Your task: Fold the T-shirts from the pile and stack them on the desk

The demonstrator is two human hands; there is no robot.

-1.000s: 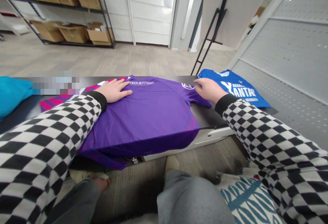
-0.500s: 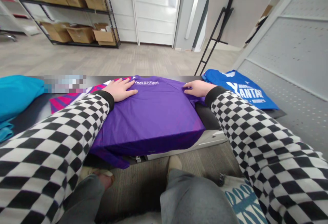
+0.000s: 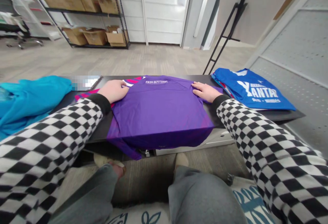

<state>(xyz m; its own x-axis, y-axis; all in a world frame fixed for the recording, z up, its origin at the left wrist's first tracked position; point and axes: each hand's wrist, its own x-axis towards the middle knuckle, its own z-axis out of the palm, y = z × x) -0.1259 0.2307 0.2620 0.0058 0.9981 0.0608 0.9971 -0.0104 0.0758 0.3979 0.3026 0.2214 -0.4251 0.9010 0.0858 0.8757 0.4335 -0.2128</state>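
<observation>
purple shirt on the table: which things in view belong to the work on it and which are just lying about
In use:
purple shirt, spread out
left hand and right hand, at its sides
black table beneath

Seemingly lying about:
turquoise cloth, left
blue shirt, right
cardboard boxes behind

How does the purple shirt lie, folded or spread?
Mostly spread: the purple shirt lies across the table, its lower part hanging over the front edge.

Room opens over the purple shirt [image 3: 164, 114] between left hand [image 3: 113, 91] and right hand [image 3: 207, 92], while teal cloth [image 3: 36, 95] obstructs further left.
</observation>
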